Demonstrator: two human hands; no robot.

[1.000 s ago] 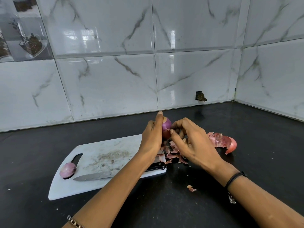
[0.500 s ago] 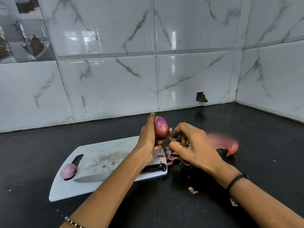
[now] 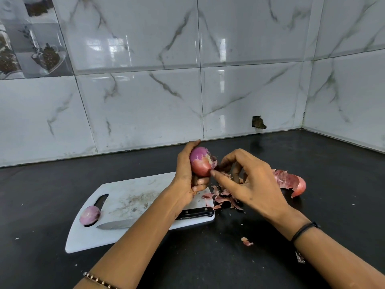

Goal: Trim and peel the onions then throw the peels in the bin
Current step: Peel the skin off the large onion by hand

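My left hand (image 3: 186,176) grips a red onion (image 3: 201,161) above the right end of the white cutting board (image 3: 133,197). The onion's top is bare purple and its lower part still wears reddish skin. My right hand (image 3: 250,182) is beside it, thumb tip touching the onion's lower right and fingers curled at the torn skin near its end. A peeled purple onion (image 3: 90,215) lies at the board's left end by the handle slot. Loose peels (image 3: 224,198) are heaped under my right hand, and a big curved peel (image 3: 291,182) lies further right.
A knife (image 3: 154,220) with a black handle lies along the board's near edge, partly under my left forearm. A small peel scrap (image 3: 246,241) sits on the black counter (image 3: 208,263). Marble-tiled walls (image 3: 145,101) close the back and right side.
My left hand has raised and turned the onion, showing more bare purple. My right hand dropped a piece of skin and has come back to the onion.
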